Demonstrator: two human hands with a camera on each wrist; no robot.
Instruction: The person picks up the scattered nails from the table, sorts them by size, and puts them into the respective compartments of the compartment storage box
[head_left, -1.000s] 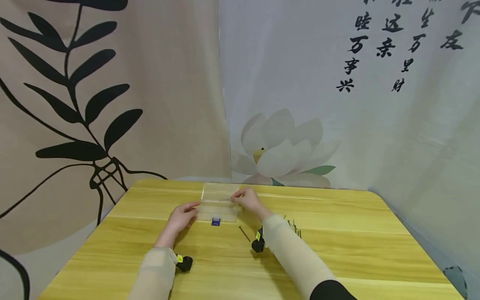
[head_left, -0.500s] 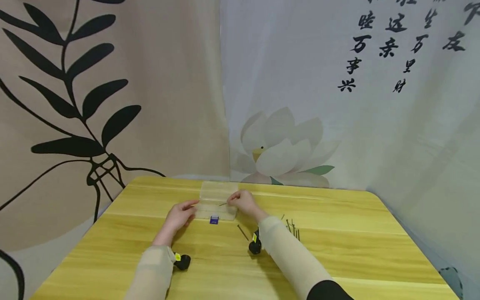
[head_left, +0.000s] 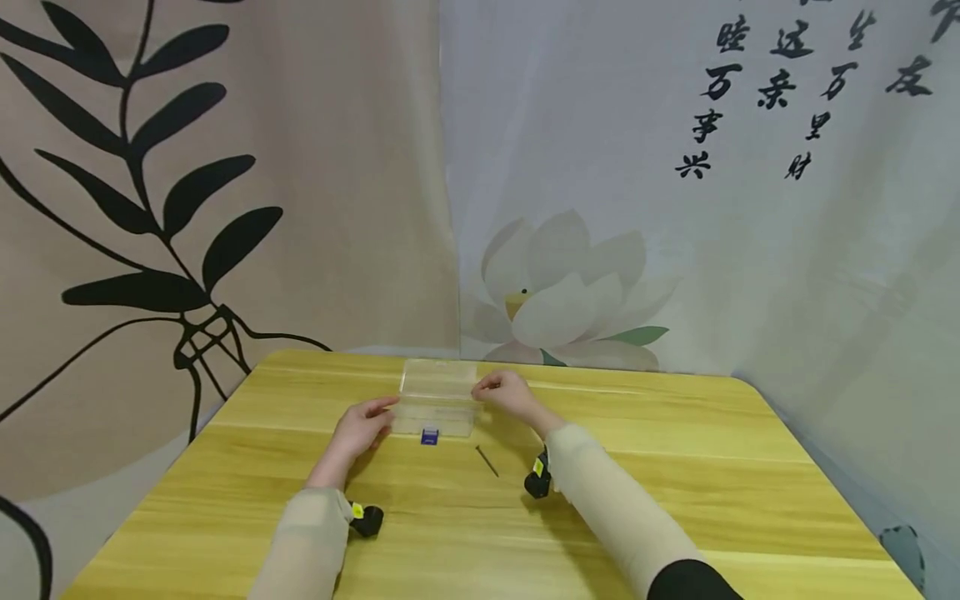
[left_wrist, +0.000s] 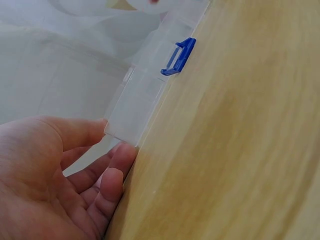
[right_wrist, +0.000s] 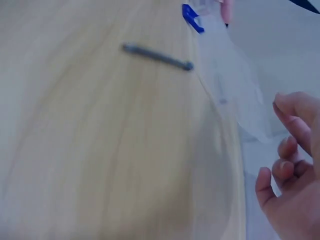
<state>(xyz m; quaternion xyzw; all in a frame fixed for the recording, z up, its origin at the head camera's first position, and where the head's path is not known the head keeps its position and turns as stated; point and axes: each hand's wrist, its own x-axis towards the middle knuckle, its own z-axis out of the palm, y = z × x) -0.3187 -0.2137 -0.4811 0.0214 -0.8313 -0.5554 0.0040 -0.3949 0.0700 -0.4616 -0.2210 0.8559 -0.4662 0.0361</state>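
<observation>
A clear plastic box [head_left: 438, 417] with a blue latch [head_left: 429, 437] lies at the far side of the table, its clear lid [head_left: 438, 379] folded back. My left hand [head_left: 362, 429] steadies the box's left end; in the left wrist view the thumb and fingertips touch its corner. Just off the right end is my right hand [head_left: 508, 394], thumb and index finger close together, with nothing seen sticking out of them. In front of the box lies a long dark metal fastener [right_wrist: 157, 56], like a screw or nail. A dark blurred streak [right_wrist: 222, 92] shows through the box wall.
The wooden table [head_left: 675, 467] meets a printed cloth backdrop [head_left: 360, 208] at its far edge. Black wrist cameras [head_left: 367, 521] are strapped at both cuffs. The right sleeve [head_left: 615, 500] crosses the table's right half, covering where more fasteners lay.
My right hand held a thin fastener over the box, then moved right to the box's end; the fastener no longer shows in its fingers. The left hand stays at the box.
</observation>
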